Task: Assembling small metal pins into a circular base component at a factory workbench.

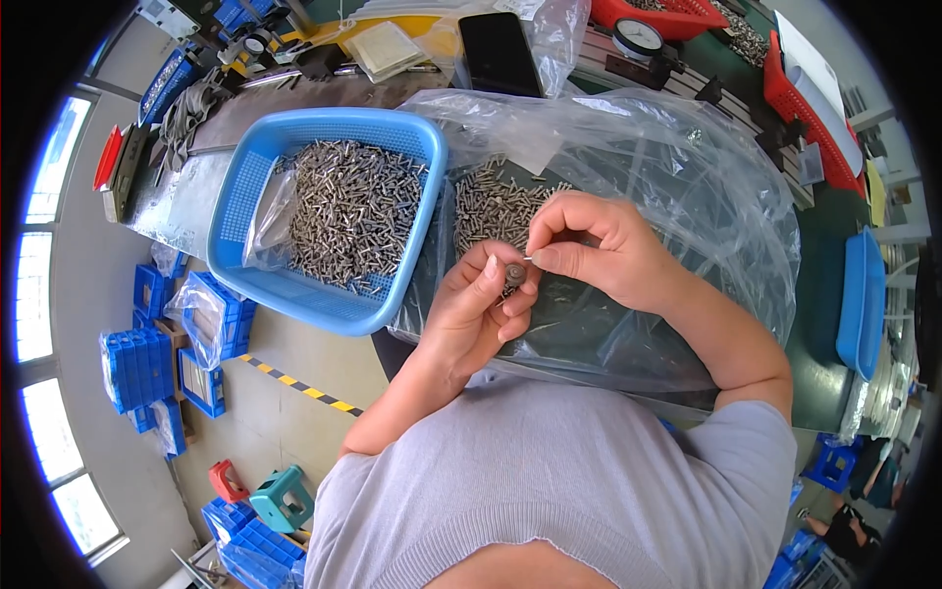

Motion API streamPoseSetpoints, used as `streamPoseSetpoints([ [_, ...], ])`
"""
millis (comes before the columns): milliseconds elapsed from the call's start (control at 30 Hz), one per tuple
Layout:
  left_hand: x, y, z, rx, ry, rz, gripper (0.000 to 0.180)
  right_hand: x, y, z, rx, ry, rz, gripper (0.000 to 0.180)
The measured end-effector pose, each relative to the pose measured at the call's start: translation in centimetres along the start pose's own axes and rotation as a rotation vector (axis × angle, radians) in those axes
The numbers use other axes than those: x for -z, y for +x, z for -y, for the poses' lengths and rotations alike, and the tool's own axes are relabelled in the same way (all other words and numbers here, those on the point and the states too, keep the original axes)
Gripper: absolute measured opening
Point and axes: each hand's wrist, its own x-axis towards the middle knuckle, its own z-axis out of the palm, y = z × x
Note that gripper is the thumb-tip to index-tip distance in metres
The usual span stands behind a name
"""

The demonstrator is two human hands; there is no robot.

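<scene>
My left hand is closed round a small, round, dark metal piece; more small metal bits seem to show below it between the fingers. Close beside it, my right hand pinches a small, thin, shiny metal pin between thumb and forefinger. Both hands are above a clear plastic sheet on the bench. Just behind them lies a pile of small metal pins. To the left stands a blue plastic basket with a heap of similar metal pins and a crumpled clear bag inside.
A black phone lies at the back of the bench. Dial gauges stand along the far edge near red baskets. A blue tray is at far right. Blue crates and stools are on the floor at left.
</scene>
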Motion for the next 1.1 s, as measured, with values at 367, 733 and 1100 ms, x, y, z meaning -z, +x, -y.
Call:
streamPoseSetpoints([
  [367, -0.2, 0.0, 0.0, 0.033, 0.005, -0.039, 0.025, -0.2, 0.4, -1.0, 0.016, 0.049, 0.089, 0.006],
  [733, -0.5, 0.0, -0.3, 0.068, 0.028, -0.048, 0.028, -0.1, 0.5, -1.3, -0.066, 0.19, 0.118, 0.005],
  [1100, -0.8, 0.1, -0.7, 0.097, 0.047, -0.036, 0.033, -0.4, 0.7, -0.9, 0.079, -0.13, 0.082, 0.013],
])
